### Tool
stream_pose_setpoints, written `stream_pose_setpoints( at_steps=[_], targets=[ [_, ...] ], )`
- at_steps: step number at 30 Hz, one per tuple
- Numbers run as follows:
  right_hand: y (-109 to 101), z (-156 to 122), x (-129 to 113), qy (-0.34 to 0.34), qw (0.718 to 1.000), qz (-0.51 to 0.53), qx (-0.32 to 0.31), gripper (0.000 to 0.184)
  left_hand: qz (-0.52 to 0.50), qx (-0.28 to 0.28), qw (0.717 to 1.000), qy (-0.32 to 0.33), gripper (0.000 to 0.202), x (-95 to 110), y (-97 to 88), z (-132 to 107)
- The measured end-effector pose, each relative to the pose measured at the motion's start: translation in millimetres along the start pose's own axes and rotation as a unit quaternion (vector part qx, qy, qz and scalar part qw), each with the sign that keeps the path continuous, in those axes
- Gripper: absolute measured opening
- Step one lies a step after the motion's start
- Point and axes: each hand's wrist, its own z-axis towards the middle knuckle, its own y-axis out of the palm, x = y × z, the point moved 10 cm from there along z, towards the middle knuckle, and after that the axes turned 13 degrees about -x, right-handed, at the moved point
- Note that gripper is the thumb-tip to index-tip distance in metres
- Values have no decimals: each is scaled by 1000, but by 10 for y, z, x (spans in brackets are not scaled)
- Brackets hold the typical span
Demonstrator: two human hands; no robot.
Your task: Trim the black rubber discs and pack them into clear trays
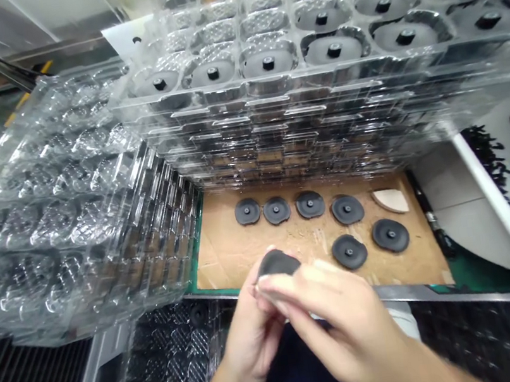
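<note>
My left hand (251, 329) is closed around a dark grey round disc (276, 263), held up above the front edge of the work surface. My right hand (342, 309) reaches across from the other side, thumb and forefinger pinched together at the disc's near edge. Whatever sits between those right fingertips, if anything, is hidden. Beyond my hands, several like discs with a small central hub lie on a brown cardboard sheet (226, 253). Among them are a disc (349, 251) close to my right hand and another disc (390, 235) farther right.
A tall stack of clear plastic trays (270, 99) stands behind the cardboard, dark discs in its top pockets. More clear trays (46, 203) are stacked at the left. A beige wedge-shaped piece (390, 200) lies at the cardboard's right. A white board with black writing (507, 179) stands at right.
</note>
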Motion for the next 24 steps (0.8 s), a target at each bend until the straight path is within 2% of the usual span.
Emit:
stream_pose_setpoints(
  at_steps=[2,3,6,7,9,10,12,15,16,18,20,21,22,24],
  targets=[
    [92,56,17,12,998,6,-56,20,15,14,1000,13,51,44,-13,-4],
    [78,73,29,17,998,-1,-53,20,20,12,1000,14,54,53,6,0],
    [-80,70,-15,-1,999,-39,20,23,22,-21,1000,2,51,51,131,20],
    [-88,55,-38,-13,999,-35,18,24,22,-26,999,5,49,69,154,20],
    [-30,4,-48,-26,999,-2,-37,22,9,-35,999,13,50,110,173,16],
    [1,-36,-20,-14,997,11,-69,21,-1,-40,999,16,53,126,178,15],
    [-22,-119,77,35,995,-4,-89,19,-20,-48,999,13,57,125,184,19],
    [-183,-138,139,83,991,-101,-33,21,-26,-56,998,2,56,86,212,30],
    [-227,-103,99,69,988,-136,-9,22,-20,-58,998,-5,55,70,222,28],
    [-223,2,-48,-16,987,-160,6,26,-15,-71,997,-22,59,43,247,16],
    [-103,95,-142,-106,988,-99,-55,29,-4,-87,996,-34,60,41,256,-2],
    [-47,128,-134,-118,987,-61,-91,29,3,-99,994,-40,59,41,263,-10],
    [-17,154,-86,-100,988,-39,-111,28,11,-109,993,-45,58,40,265,-15],
    [-32,173,12,-40,992,-58,-100,27,29,-94,994,-50,51,38,208,-14]
  ],
)
